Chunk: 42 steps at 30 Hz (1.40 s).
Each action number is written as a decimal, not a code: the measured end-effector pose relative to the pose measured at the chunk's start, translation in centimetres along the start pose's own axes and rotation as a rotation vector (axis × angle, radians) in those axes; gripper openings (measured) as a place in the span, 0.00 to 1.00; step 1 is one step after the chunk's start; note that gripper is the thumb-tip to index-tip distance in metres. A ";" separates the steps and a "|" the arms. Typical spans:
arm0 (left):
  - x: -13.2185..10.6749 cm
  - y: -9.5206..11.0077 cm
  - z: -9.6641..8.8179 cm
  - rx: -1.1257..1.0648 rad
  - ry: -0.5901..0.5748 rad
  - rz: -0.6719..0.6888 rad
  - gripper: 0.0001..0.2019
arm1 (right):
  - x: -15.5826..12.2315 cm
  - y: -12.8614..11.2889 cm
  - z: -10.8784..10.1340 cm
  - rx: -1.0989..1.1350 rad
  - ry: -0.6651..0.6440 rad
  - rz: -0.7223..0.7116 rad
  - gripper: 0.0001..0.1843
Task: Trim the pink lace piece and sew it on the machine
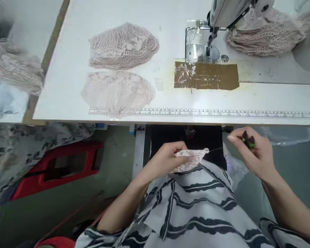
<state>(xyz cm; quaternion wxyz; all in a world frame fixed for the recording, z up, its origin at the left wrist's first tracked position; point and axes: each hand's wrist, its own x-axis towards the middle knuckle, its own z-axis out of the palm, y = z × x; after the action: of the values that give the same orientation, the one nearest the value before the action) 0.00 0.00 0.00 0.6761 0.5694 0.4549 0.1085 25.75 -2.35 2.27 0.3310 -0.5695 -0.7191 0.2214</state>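
Note:
My left hand (167, 156) is closed on a small piece of pale pink lace (189, 160) in front of my lap, below the table edge. A thin dark thread (216, 149) runs taut from the lace's right corner towards my right hand (253, 151). Thumb and forefinger of that hand are pinched together at the thread's end. Tucked in the same hand is what looks like a pair of thread snips (248, 140), with two dark points and a green part showing; the rest is hidden by the fingers.
Two gathered lace pieces, an upper one (124, 46) and a lower one (117, 93), lie on the white table (167, 20). A sewing machine (222, 17) stands at the right, with a lace pile (268, 34) beside it. A red plastic stool (64, 165) is at lower left.

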 end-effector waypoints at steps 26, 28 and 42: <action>0.0 0.7 -0.4 -0.291 -0.020 0.164 0.08 | -1.4 0.7 1.7 0.333 0.159 0.312 0.21; -0.3 0.7 -0.9 -0.281 0.019 0.157 0.09 | -2.1 1.5 0.6 0.294 0.280 0.369 0.23; 0.5 0.7 -0.3 -0.387 -0.105 0.182 0.14 | -2.3 1.0 4.1 0.673 -0.430 0.639 0.39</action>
<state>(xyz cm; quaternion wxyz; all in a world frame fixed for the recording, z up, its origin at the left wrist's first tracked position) 0.29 0.77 0.37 0.7830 0.4725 0.3366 0.2246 23.76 -4.12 -1.73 0.2566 -0.5643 -0.4499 0.6429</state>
